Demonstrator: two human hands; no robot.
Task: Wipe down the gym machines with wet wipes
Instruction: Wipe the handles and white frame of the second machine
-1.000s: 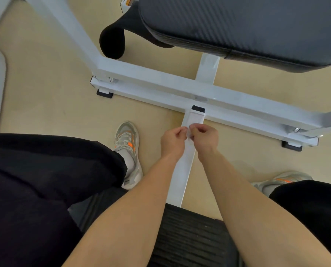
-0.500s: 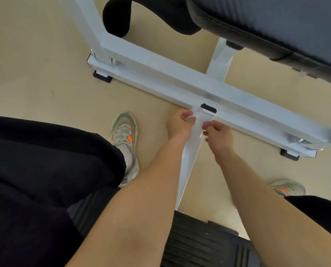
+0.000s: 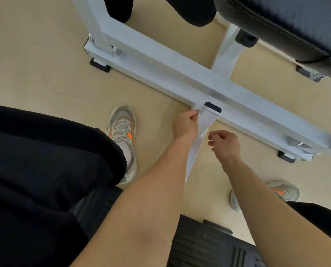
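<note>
Two hands flank a narrow white metal bar (image 3: 194, 153): left hand (image 3: 185, 125) fingers pinch a white wet wipe (image 3: 197, 112); right hand (image 3: 225, 145), at four o'clock, loosely curled, empty.

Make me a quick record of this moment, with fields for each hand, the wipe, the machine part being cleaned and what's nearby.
left hand: pinches the white wipe at the top end of the narrow bar
right hand: fingers loosely curled, holds nothing, beside the bar, not touching it
narrow bar: white, meets the cross beam at a black cap
cross beam: white, on black feet
seat pad: black, top right
left shoe: grey with orange, on the floor
</note>
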